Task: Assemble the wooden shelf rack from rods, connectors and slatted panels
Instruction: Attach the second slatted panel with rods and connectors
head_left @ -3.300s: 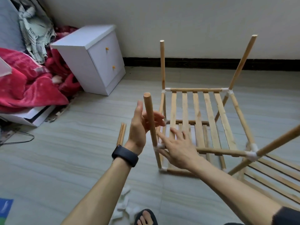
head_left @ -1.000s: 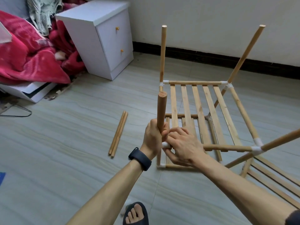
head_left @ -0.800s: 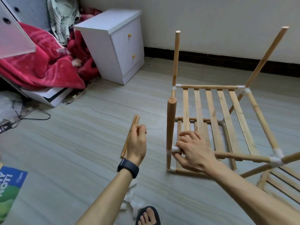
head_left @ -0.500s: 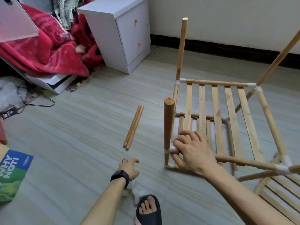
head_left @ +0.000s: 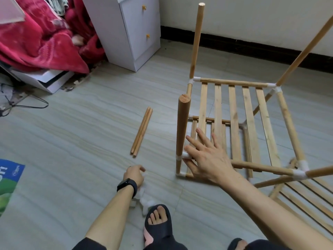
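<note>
half-built shelf rack (head_left: 233, 112) stands on the floor (head_left: 72, 141), right of centre. two loose rods (head_left: 141, 131) lie side by side left of it. right grip (head_left: 207, 156) flat, fingers spread, on the near-left white connector (head_left: 185, 155) under an upright rod (head_left: 182, 127). left grip (head_left: 134, 175) low over loose white connectors (head_left: 146, 201), fingers curled, can't tell if it holds any

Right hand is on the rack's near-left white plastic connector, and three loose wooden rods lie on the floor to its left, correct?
The right hand does rest on the near-left white plastic connector, but the head view shows two loose wooden rods, not three, on the floor to its left.
</note>
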The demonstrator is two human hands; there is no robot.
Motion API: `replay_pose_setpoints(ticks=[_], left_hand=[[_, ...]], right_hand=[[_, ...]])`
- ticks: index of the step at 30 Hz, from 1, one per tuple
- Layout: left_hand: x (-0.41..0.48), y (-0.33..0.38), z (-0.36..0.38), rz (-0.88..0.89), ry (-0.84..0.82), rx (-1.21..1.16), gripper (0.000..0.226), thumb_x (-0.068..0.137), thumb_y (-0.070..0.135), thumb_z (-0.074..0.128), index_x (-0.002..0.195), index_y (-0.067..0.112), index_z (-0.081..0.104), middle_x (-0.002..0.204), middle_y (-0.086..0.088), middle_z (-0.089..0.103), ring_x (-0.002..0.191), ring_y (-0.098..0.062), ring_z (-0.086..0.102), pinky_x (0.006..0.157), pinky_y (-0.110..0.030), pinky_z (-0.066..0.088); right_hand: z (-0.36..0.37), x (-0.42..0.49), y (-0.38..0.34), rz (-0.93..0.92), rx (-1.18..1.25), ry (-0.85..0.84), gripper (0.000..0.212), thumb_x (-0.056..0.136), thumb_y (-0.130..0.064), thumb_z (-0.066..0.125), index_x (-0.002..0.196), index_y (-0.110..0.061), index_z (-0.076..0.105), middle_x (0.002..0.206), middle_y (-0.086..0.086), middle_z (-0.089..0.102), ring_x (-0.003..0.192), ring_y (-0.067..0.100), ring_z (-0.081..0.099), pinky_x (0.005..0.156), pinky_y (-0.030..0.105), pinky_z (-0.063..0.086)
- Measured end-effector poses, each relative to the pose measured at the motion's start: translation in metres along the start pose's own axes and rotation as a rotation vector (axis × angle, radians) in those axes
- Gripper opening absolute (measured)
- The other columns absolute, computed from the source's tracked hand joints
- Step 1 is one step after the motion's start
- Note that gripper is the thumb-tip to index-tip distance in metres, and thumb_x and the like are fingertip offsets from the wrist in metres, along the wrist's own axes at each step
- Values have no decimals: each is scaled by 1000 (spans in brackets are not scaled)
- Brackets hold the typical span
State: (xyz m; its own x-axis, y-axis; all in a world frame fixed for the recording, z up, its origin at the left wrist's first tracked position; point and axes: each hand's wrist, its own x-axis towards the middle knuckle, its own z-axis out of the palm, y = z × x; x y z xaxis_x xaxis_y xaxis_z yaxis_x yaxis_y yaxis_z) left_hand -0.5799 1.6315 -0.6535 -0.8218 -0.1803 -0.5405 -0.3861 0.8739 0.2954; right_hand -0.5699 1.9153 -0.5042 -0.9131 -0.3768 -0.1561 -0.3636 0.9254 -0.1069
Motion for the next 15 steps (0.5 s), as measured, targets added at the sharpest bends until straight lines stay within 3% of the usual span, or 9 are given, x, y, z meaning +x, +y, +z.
replay_pose_setpoints(ticks=[4,7,9,10,12,15], left_hand=[[-22,45,-78,154,-57,-561,17,96,11,63,106,24,69,118,-8,68,100,-20,67,79,-27,55],[-66,94,-146,332,-169,-1007,18,94,5,66,103,20,69,107,-9,75,88,-16,74,70,-22,58],[-97,121,-185,427,-214,-1174,20,91,7,67,109,16,68,103,-7,76,93,-20,74,73,-24,59],[-111,131,-201,467,-239,-1226,23,91,9,66,114,13,67,108,-9,75,98,-24,73,76,-28,59],[-136,149,-229,550,-282,-1269,29,94,10,62,122,10,64,116,-14,72,105,-29,71,83,-33,60],[-170,167,-255,635,-290,-1288,24,97,11,58,120,11,65,115,-14,72,98,-29,73,77,-29,60]], right_hand=[[3,-11,-6,-18,29,-73,46,98,-65,27,134,-42,42,169,-6,14,152,26,-23,119,60,-12],[-5,-14,-10,-8,168,-159,55,96,-63,42,146,-39,40,169,-8,14,152,19,-24,116,54,-16],[-27,-15,-10,52,400,-223,65,90,-53,60,149,-35,41,166,-8,23,156,16,-5,123,52,-3],[-43,-15,-8,97,559,-215,67,87,-45,67,148,-34,42,163,-7,31,155,17,12,124,48,14],[-81,-16,-5,153,894,-70,59,89,-34,73,141,-34,47,150,-6,48,140,14,44,109,33,42],[-144,-21,-9,150,1261,230,36,90,-44,67,124,-36,58,119,-8,70,112,10,67,89,25,54]])
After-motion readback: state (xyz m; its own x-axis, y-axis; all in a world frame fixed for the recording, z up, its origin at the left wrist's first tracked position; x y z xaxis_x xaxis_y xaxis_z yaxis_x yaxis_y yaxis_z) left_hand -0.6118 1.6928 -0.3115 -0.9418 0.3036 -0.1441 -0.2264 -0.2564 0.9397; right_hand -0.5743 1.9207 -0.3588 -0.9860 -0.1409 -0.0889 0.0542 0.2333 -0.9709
